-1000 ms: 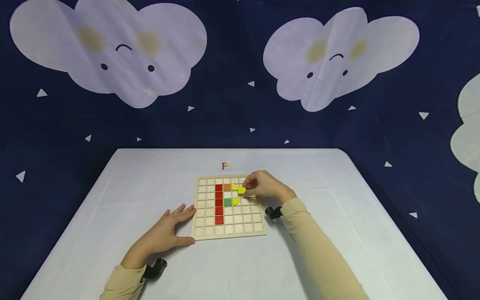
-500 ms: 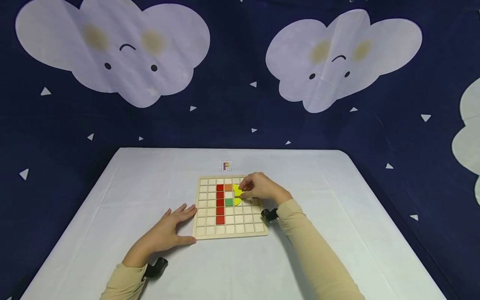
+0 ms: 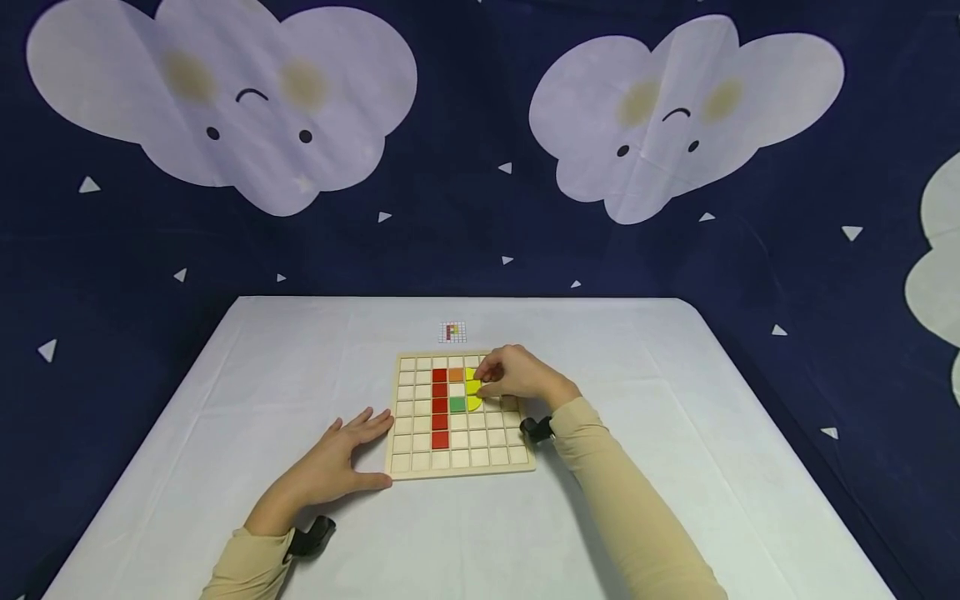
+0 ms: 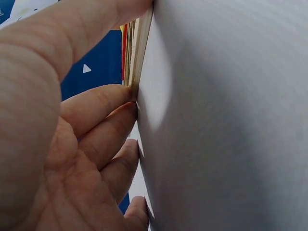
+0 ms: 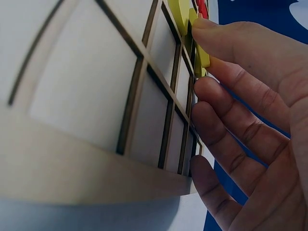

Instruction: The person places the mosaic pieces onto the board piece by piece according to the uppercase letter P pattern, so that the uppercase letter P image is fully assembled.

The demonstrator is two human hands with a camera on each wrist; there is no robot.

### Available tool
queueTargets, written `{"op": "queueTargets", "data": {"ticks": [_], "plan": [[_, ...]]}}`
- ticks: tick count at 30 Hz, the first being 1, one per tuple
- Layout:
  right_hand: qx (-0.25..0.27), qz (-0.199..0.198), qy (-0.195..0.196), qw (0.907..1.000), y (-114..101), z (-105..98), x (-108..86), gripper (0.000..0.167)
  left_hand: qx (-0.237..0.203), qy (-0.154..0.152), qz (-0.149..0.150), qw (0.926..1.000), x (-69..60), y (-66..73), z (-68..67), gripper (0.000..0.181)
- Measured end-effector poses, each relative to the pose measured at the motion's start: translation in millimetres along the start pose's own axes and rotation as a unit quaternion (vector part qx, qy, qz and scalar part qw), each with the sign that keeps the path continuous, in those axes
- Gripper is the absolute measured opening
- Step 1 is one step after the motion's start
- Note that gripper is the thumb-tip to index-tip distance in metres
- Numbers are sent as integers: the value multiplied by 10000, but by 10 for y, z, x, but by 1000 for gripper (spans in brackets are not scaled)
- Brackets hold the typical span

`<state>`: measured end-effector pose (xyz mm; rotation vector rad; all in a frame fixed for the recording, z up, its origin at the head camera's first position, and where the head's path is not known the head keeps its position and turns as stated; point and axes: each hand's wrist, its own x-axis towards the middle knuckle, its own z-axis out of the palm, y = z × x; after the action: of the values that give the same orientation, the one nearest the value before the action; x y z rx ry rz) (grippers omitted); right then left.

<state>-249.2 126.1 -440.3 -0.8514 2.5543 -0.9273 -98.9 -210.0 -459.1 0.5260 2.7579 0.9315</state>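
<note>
A wooden grid board (image 3: 420, 461) lies on the table, its upper right partly hidden by my right hand (image 3: 521, 375). That hand pinches a yellow tile (image 5: 200, 43) between thumb and index finger, over the gap between two yellow rounded-corner tiles, an upper one (image 3: 469, 373) and a lower one (image 3: 474, 404). A column of several red tiles (image 3: 439, 406) fills squares left of centre. Beside it sit an orange tile (image 3: 456, 375) and a green tile (image 3: 457, 404). Spread out at the board's left edge, my left hand (image 3: 330, 467) touches it with thumb and fingertips.
Behind the board lies a small printed card (image 3: 452, 332) showing a coloured grid pattern. White cloth covers the table (image 3: 300, 358). A dark blue backdrop (image 3: 465, 167) with clouds and small triangles hangs past the far edge.
My right hand has carried the yellow tile left and slightly down, from an offset spot to in line between the two rounded yellow tiles. The left hand stays at the board's edge.
</note>
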Motion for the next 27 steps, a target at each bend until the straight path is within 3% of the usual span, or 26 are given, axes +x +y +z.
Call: {"op": "queueTargets", "data": {"ticks": [14, 20, 27], "plan": [[68, 44, 43, 10000, 14, 4, -4, 18, -40, -20, -72, 10000, 21, -2, 7, 94], [88, -31, 225, 9997, 28, -1, -45, 15, 64, 28, 57, 10000, 12, -1, -21, 94], [-358, -155, 824, 9958, 22, -60, -168, 33, 177, 534, 312, 9979, 23, 9, -182, 82]]}}
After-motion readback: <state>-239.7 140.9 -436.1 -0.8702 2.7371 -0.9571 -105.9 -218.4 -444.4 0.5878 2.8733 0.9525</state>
